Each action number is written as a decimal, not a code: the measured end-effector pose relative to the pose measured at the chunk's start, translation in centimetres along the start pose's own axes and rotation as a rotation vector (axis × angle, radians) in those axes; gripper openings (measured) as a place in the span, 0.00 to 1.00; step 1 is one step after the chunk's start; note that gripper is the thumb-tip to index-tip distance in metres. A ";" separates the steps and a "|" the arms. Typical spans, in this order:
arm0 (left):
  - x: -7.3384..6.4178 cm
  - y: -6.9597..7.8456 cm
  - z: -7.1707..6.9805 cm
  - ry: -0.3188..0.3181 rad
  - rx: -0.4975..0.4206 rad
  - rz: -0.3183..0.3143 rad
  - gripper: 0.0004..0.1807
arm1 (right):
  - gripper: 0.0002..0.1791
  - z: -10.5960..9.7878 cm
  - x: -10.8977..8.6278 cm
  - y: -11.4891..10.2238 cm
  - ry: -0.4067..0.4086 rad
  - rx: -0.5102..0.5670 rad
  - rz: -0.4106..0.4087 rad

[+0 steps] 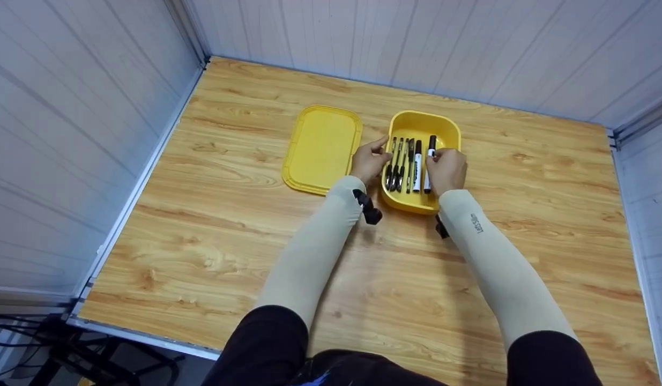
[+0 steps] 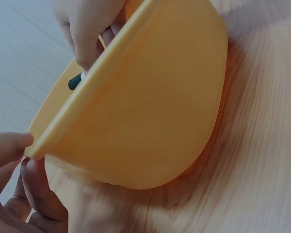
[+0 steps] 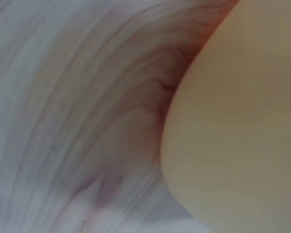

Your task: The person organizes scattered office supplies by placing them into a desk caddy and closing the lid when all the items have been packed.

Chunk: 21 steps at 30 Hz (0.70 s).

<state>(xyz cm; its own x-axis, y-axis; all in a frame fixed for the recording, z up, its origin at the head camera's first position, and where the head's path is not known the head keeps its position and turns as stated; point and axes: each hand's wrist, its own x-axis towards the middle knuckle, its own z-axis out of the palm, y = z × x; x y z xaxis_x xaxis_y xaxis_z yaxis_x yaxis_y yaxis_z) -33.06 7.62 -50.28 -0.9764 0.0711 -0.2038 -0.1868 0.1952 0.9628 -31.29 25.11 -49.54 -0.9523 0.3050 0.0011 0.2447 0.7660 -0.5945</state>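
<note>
A yellow plastic box [image 1: 411, 205] stands on the table with several black pens [image 1: 395, 165] lying lengthwise at its left side. Beside them lies a white marker with a black cap [image 1: 417, 170]. My right hand [image 1: 451, 170] reaches in and pinches a second white marker [image 1: 432, 143], whose black cap juts past the fingertips. On the left, my left hand [image 1: 369, 162] holds the box's rim, thumb and fingers on either side of it, as the left wrist view shows. Only the box's outer wall [image 3: 233, 141] appears in the right wrist view; the right hand is out of it.
A yellow lid [image 1: 324, 147] lies flat on the wooden table [image 1: 229, 236], just left of the box. Pale panel walls [image 1: 331, 37] enclose the table at the back and both sides. Wrist straps with black camera mounts [image 1: 369, 209] hang near the box's front.
</note>
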 end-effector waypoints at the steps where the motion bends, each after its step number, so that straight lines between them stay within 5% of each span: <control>1: 0.0 0.0 0.0 0.004 -0.005 0.003 0.26 | 0.13 0.1 0.0 -0.1 -0.007 -0.003 0.005; 21: -0.3 0.2 -0.1 -0.004 -0.010 -0.013 0.25 | 0.11 1.1 0.4 0.1 -0.006 -0.035 -0.048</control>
<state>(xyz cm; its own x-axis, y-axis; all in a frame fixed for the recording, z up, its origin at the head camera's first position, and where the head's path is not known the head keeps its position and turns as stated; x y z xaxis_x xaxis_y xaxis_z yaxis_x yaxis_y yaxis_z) -32.79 7.49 -50.02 -0.9734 0.0729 -0.2173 -0.2008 0.1862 0.9618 -31.82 24.66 -50.43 -0.9641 0.2645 0.0243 0.2050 0.7990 -0.5653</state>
